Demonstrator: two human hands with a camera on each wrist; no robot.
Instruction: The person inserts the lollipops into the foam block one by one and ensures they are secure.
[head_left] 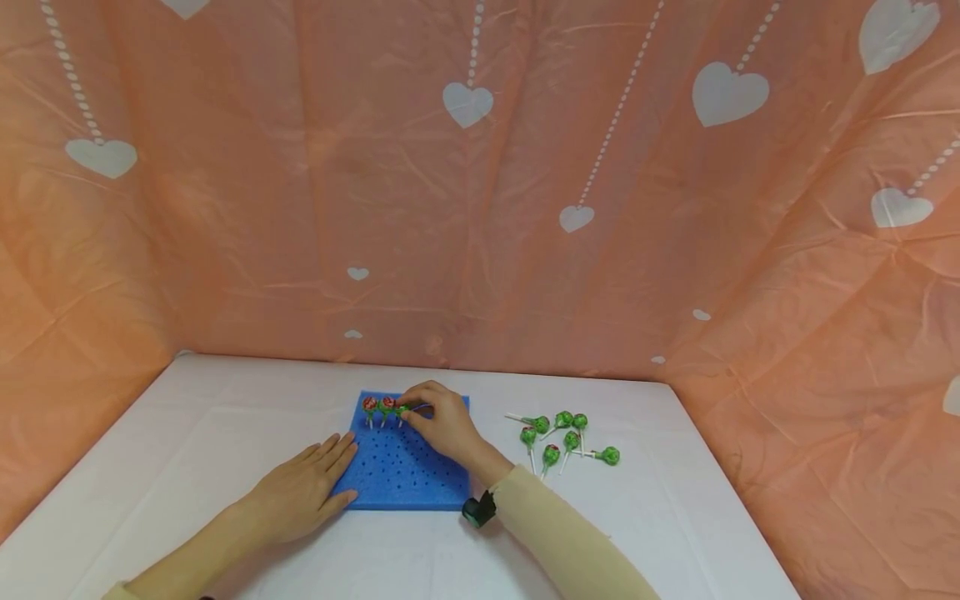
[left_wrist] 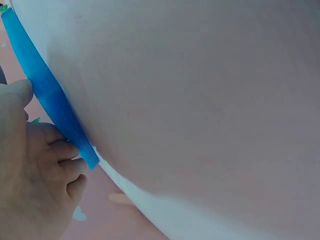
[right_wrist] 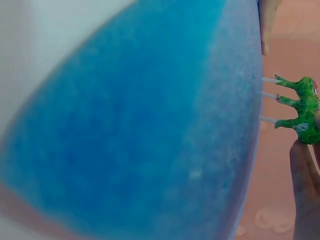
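A blue foam board point(head_left: 405, 487) with rows of small holes lies on the table. Along its far left edge, two lollipops point(head_left: 370, 405) in red and green wrappers stand upright on white sticks. Beside them my right hand point(head_left: 444, 423) pinches the head of a third lollipop point(right_wrist: 306, 132), whose stick meets the board's surface in the right wrist view. How deep the stick sits cannot be seen. My left hand point(head_left: 307, 492) lies flat with fingers extended against the board's left edge; in the left wrist view its fingers point(left_wrist: 65, 150) touch the board's side.
Several green-wrapped lollipops point(head_left: 551, 456) lie loose on the white tabletop point(head_left: 675, 517), right of the board. An orange curtain point(head_left: 405, 208) with white hearts surrounds the table at the back and sides. A dark band point(head_left: 478, 510) sits at the right wrist.
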